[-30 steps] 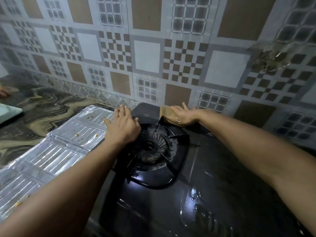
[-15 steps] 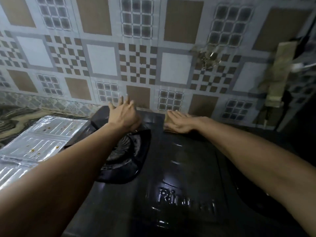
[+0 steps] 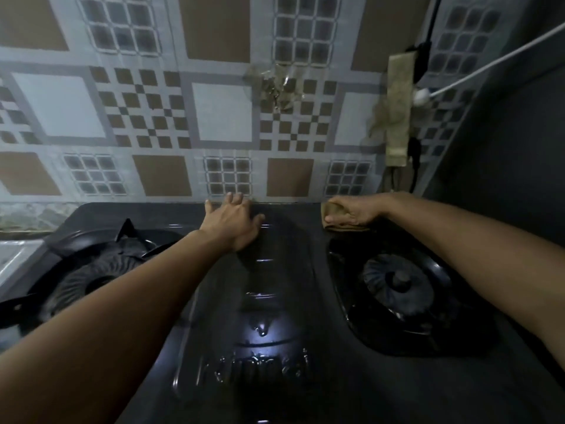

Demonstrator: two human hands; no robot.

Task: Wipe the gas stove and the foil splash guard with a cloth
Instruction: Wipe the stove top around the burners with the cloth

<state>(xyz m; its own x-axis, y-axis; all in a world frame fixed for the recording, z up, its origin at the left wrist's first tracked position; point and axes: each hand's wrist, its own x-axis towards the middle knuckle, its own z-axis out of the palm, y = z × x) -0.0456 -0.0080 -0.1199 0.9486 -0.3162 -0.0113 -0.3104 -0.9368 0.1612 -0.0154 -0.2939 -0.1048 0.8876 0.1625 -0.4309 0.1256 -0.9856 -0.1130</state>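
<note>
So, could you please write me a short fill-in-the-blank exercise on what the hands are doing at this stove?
1. The right hand grips a brown ____ at the stove's back edge.
2. The left hand rests with straight fingers on the black ____, between the two burners.
3. The cloth lies just behind the ____ burner.
4. The wall behind the stove is covered in patterned ____.

Missing words: cloth; stove; right; tiles

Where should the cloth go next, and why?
Probably slide the cloth further right along the stove's back edge. The right hand grips it there, behind the right burner, and the strip beyond looks unwiped. The left hand rests flat at the middle, steadying.
</note>
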